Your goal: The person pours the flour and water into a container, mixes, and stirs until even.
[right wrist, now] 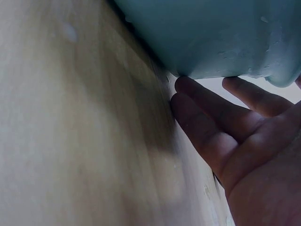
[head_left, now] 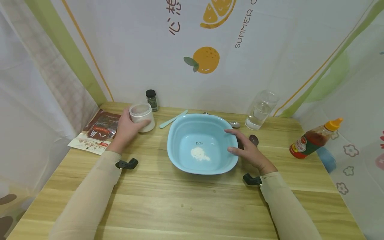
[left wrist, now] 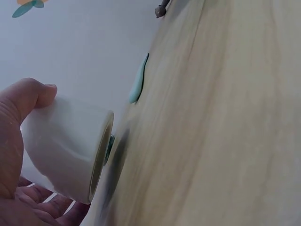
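My left hand (head_left: 129, 128) grips a whitish jar (head_left: 144, 121) at the left, thumb on its near side and fingers round the back. In the left wrist view the jar's (left wrist: 66, 146) base is close over the wooden table, with a shadow beside it. A light blue basin (head_left: 177, 146) sits mid-table with a small heap of white powder (head_left: 199, 153) on its floor. My right hand (head_left: 249, 151) holds the basin's right side, thumb and index finger over the rim. In the right wrist view, the other fingertips rest against the outer wall (right wrist: 225, 42).
Left of the jar lies a brown-and-white food packet (head_left: 102, 130); behind it stands a black-capped spice jar (head_left: 151, 100). A pale green spatula (head_left: 174, 119) lies left of the basin. To the right are a metal spoon (head_left: 234, 124), a glass of water (head_left: 259, 113) and a red sauce bottle (head_left: 313, 141).
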The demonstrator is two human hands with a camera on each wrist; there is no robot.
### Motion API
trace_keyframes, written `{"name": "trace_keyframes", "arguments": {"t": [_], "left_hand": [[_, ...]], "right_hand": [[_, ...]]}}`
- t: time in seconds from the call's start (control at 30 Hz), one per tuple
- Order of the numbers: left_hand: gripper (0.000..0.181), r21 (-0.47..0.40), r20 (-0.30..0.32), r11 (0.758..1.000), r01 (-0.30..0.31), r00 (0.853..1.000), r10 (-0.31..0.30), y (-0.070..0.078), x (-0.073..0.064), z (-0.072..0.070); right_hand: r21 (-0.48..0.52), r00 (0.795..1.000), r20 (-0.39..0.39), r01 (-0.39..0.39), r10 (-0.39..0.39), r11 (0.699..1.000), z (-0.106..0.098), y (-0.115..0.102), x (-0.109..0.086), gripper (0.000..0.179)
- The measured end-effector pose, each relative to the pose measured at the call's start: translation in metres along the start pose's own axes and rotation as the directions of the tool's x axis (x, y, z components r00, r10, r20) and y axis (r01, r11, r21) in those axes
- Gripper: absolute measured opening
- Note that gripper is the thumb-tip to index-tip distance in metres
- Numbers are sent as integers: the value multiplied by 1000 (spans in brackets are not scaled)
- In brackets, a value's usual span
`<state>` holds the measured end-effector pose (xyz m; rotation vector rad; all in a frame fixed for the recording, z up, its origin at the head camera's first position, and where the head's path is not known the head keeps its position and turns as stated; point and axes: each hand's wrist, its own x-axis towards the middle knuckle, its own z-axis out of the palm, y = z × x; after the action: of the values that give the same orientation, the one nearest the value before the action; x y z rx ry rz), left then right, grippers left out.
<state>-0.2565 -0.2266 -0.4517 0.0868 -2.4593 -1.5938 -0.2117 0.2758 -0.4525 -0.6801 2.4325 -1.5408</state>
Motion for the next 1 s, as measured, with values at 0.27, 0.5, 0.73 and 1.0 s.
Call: {"name": "trace_keyframes", "arguments": {"t": [0.27,0.5,0.73,1.0], "left_hand": [[104,14,12,1000,22,1000,-23,-7,0,2],[98,59,5,998,-6,1000,6,-12,1,2],[102,62,13,998,-8,1000,7,-12,0,1],[106,56,11,998,-11,1000,11,-2,2,-3]], "right_hand": [[0,1000,4,-6,6,1000,0,-1,-3,70],[12,1000,-2,1,-1,1000,0,-2,-4,69],[17,1000,-3,-1,1,1000,2,-2,-4,70],[11,1000,-8,7,-7,1000,2,-1,-2,69]]}}
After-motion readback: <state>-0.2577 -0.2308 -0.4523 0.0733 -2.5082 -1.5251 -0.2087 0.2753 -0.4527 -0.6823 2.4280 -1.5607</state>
